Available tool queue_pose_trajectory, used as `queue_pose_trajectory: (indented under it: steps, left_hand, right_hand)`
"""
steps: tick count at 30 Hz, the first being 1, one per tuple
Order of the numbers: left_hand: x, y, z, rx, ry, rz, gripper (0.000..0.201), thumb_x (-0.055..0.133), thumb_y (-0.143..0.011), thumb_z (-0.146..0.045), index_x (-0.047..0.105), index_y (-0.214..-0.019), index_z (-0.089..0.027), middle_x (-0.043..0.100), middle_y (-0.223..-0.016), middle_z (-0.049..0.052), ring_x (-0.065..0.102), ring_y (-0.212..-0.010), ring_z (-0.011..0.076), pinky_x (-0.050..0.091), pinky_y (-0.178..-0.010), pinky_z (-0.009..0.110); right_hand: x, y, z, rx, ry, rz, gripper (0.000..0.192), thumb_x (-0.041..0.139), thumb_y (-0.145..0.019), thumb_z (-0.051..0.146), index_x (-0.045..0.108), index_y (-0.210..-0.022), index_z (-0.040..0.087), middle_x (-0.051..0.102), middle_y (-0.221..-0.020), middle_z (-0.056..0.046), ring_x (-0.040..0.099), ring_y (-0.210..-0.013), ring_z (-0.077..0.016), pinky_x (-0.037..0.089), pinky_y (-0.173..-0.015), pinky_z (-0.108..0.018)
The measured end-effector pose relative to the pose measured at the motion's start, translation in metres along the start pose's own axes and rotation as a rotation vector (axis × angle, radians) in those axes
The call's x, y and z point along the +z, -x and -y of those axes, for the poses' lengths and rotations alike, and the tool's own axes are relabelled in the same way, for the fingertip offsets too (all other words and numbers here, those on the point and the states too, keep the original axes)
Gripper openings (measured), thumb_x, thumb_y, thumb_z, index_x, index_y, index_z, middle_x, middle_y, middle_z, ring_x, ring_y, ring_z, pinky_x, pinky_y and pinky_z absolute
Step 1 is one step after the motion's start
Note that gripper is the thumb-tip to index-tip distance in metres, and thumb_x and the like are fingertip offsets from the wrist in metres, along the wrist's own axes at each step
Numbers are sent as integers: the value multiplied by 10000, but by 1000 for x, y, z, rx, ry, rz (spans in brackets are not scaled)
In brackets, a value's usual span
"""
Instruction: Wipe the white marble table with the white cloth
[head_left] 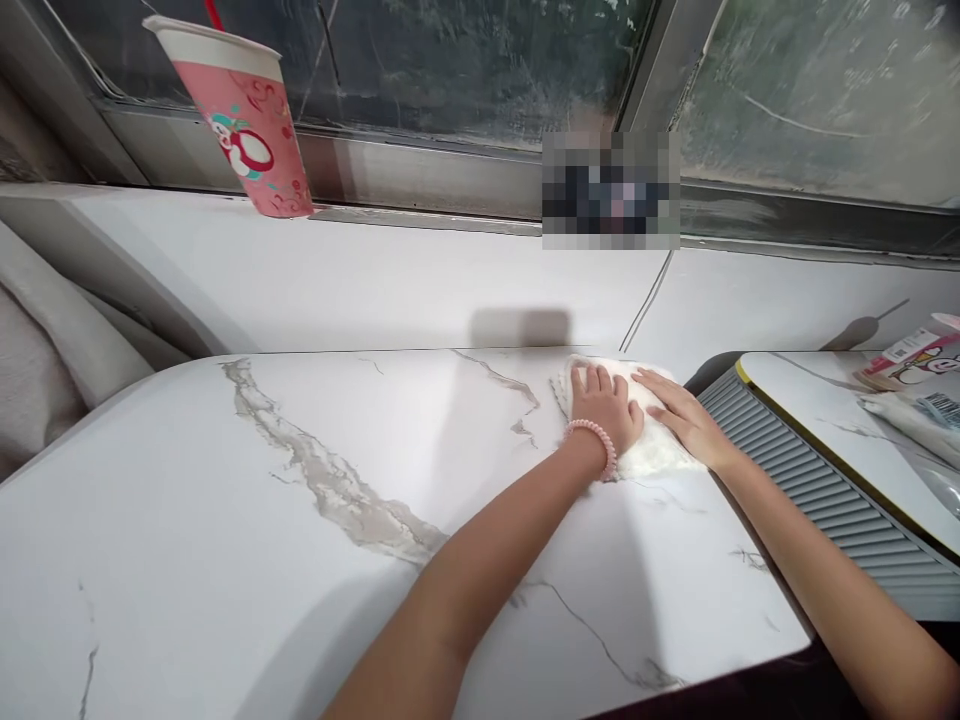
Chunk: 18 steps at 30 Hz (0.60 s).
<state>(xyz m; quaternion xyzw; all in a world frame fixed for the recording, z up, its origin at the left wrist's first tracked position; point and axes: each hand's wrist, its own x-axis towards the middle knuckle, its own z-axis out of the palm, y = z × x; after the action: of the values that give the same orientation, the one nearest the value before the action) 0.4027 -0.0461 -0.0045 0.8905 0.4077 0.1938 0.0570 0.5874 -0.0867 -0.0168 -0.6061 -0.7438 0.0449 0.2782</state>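
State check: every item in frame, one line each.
white cloth: flat on the marble table top, at its far right corner
left hand: palm down on the cloth, fingers spread
right hand: flat on the cloth beside the left
pink bracelet: on the left wrist
pink paper cup: upright on the window ledge, straw in
window: shut, glass dirty

Bare forearms — pink bead bracelet (596, 441)

cloth (652, 455): mostly under hands | cup (244, 115): straw cut off
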Motion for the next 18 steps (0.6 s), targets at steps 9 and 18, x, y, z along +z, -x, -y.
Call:
queue_pose_trajectory:
  steps: [9,18]
  left_hand:
    - [-16,82,-26,113,-36,-63,564,363,-976,-370,464,-1395,-8,454,-1461,276,392,-1388,371,233,-1157,590]
    - [-48,134,5,124,-55,22,583,363,-985,-405,448,-1422,-29,430,-1490,250,365,-1413,357,257,-1160,581]
  right_hand:
    - [-11,84,63,-125,235,55,535,317,-1011,460,257,-1534,365,350,-1579,-42,319,-1455,-269,294,-1159,-570]
    - [14,98,131,-113,258,55,540,299,-1013,485,236,-1535,363,341,-1579,-51,293,-1462,-285,299,-1145,-593]
